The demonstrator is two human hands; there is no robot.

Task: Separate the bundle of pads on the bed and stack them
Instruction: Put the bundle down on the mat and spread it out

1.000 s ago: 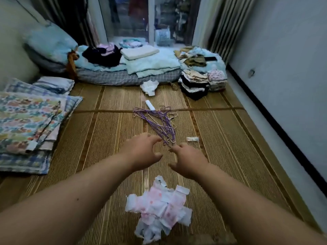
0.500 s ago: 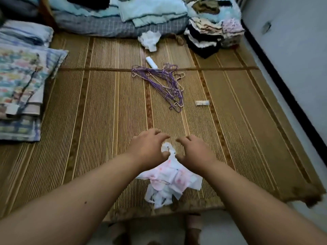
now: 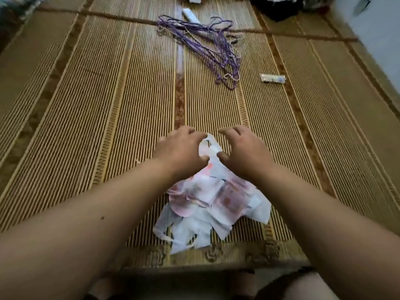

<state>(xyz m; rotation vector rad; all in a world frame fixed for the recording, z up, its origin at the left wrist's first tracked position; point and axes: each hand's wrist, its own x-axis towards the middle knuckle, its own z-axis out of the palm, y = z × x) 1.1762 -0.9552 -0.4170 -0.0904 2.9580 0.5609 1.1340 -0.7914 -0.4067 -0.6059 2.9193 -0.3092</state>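
A bundle of pink-and-white pads (image 3: pixel 213 204) lies crumpled on the woven bed mat (image 3: pixel 86 105), close to the mat's near edge. My left hand (image 3: pixel 181 151) hovers over the bundle's far end, fingers curled, thumb touching the top white pad. My right hand (image 3: pixel 243 151) is beside it on the right, fingers curled downward, thumb at the same top pad. Both hands are at the bundle's upper tip; neither clearly grips it. My forearms cover part of the bundle's sides.
A tangle of purple hangers (image 3: pixel 205 43) lies further up the mat. A small white wrapped packet (image 3: pixel 272 78) sits to the right of them, and a white tube (image 3: pixel 190 15) near the top. A pale wall (image 3: pixel 381 29) runs along the right.
The view has tilted down and closer. Both hands have come down from above the bundle to its far end, and the thumbs now touch the top pad.
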